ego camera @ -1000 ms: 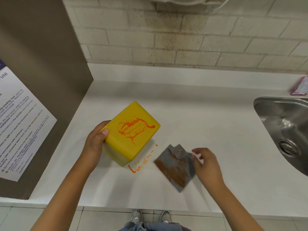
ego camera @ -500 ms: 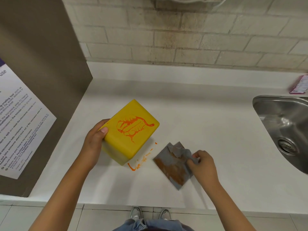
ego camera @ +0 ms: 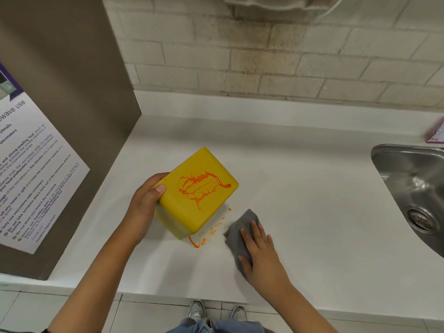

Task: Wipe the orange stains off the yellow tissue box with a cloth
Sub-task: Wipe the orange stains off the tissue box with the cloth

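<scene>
A yellow tissue box [ego camera: 192, 210] is tilted on the white counter [ego camera: 312, 212], one corner down. Orange stains [ego camera: 200, 188] squiggle across its upturned face. My left hand [ego camera: 144, 207] grips the box's left side, thumb on the top face. A grey cloth [ego camera: 240, 234] lies flat on the counter to the right of the box, apart from it. My right hand [ego camera: 259, 246] rests palm-down on the cloth with fingers spread. Orange drips [ego camera: 204, 236] mark the counter between box and cloth.
A steel sink [ego camera: 413, 193] is set in the counter at the right. A pink packet [ego camera: 436, 133] lies behind it. A brown panel with a printed notice [ego camera: 31, 179] walls off the left side. A brick wall runs along the back.
My right hand has turned the cloth over, stained side now hidden, and flattened on top of it. The box and my left hand have barely moved.
</scene>
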`<state>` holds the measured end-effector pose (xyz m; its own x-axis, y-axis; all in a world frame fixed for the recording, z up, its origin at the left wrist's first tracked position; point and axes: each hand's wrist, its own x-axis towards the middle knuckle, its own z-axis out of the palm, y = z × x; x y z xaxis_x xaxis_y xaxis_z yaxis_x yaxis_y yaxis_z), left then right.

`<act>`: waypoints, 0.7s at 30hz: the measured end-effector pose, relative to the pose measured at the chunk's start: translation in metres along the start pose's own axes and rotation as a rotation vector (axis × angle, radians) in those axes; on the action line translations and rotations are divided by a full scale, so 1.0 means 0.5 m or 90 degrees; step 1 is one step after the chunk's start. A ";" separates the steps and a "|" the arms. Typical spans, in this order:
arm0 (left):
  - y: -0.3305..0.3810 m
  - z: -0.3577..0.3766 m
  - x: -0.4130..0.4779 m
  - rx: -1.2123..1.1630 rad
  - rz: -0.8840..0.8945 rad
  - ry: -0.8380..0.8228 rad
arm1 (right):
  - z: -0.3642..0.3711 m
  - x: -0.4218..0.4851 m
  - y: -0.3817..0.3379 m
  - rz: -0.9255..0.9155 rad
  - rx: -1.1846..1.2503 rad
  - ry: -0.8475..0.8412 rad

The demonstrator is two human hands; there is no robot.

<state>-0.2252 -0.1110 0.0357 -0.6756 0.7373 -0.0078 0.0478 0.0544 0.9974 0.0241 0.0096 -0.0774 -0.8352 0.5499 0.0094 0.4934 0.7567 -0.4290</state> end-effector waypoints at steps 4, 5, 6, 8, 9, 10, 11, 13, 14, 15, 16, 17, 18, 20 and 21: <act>0.001 0.005 -0.007 0.013 0.016 -0.014 | 0.019 0.011 0.007 0.052 0.060 0.017; 0.002 0.005 -0.008 0.017 0.020 -0.017 | 0.018 0.014 0.010 0.056 0.076 0.017; 0.003 0.005 -0.009 0.022 0.023 -0.020 | 0.014 0.014 0.015 0.055 0.081 0.021; 0.005 0.005 -0.009 0.026 0.024 -0.026 | -0.001 0.012 0.025 0.077 0.113 0.049; 0.005 0.005 -0.009 0.027 0.024 -0.030 | -0.016 0.010 0.027 0.120 0.160 0.078; 0.007 0.004 -0.009 0.028 0.027 -0.035 | -0.035 0.012 0.026 0.183 0.227 0.123; 0.008 0.004 -0.010 0.030 0.032 -0.043 | -0.060 0.013 0.024 0.243 0.315 0.179; 0.010 0.005 -0.011 0.034 0.049 -0.068 | -0.120 0.012 0.017 0.317 0.541 0.269; 0.012 0.006 -0.011 0.035 0.059 -0.081 | -0.151 0.012 0.005 0.326 0.649 0.290; 0.015 0.007 -0.012 0.034 0.067 -0.090 | -0.179 0.012 -0.010 0.304 0.730 0.304; 0.016 0.007 -0.013 0.032 0.075 -0.097 | -0.204 0.014 -0.029 0.258 0.773 0.322; 0.018 0.008 -0.013 0.029 0.081 -0.102 | -0.222 0.019 -0.051 0.206 0.787 0.340; 0.019 0.009 -0.013 0.026 0.085 -0.106 | -0.234 0.027 -0.073 0.158 0.783 0.358; 0.021 0.010 -0.014 0.022 0.092 -0.108 | -0.243 0.050 -0.123 0.085 0.751 0.388; 0.022 0.011 -0.015 0.020 0.093 -0.109 | -0.241 0.061 -0.145 0.053 0.722 0.395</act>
<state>-0.2156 -0.1123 0.0461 -0.5255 0.8420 0.1224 0.1612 -0.0426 0.9860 -0.0078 0.0141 0.0626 -0.4098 0.8827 0.2300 -0.1978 0.1602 -0.9671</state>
